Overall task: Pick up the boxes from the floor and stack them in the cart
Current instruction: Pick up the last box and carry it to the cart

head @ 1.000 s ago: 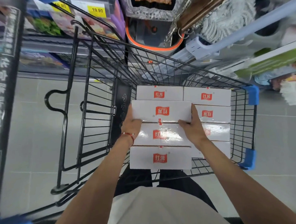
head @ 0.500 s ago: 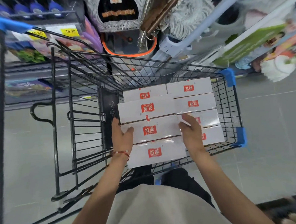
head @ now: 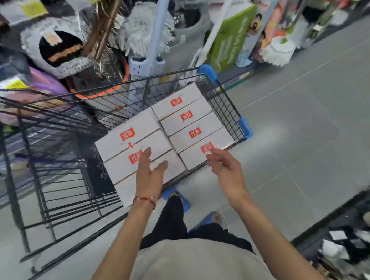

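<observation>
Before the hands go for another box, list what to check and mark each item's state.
1. The left hand is free: ok, open, holds nothing.
2. The right hand is free: ok, open, holds nothing.
3. The boxes lie flat in the cart, in two columns side by side: ok.
4. The nearest left box sits fully inside the cart's near edge: cannot tell, wrist and blur hide that edge.
5. Another box in sight on the floor: not ok, none shows in this view.
</observation>
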Tool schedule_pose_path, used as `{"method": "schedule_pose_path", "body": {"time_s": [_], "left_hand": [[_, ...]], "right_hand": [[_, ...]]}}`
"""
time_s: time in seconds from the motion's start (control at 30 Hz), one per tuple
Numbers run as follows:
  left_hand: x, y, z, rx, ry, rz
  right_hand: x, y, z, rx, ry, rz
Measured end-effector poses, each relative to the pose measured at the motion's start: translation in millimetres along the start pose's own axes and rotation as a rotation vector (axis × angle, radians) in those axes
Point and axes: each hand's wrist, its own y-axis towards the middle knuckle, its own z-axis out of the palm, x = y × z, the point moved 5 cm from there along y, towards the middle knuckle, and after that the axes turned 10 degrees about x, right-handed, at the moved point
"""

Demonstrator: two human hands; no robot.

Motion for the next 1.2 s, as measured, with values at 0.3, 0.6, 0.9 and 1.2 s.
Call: {"method": "schedule_pose_path", "body": {"time_s": [0.3, 0.6, 0.9, 1.2], "left_hand": [[-35, -62, 156, 0.344, 0.216, 0.137], [-60, -87, 312, 0.661, 0.298, 0.154], [-98, -54, 456, 0.861, 0.330, 0.111], [-198, 6, 628, 1.010, 0.342, 0.147]], "right_hand": [[-14, -85, -140, -0.282, 0.224, -0.112], [-21, -128, -255, -0.525, 0.404, -0.166], [8, -108, -372, -0.715, 0.484, -0.165], [94, -44, -509, -0.890, 0.541, -0.208]]}}
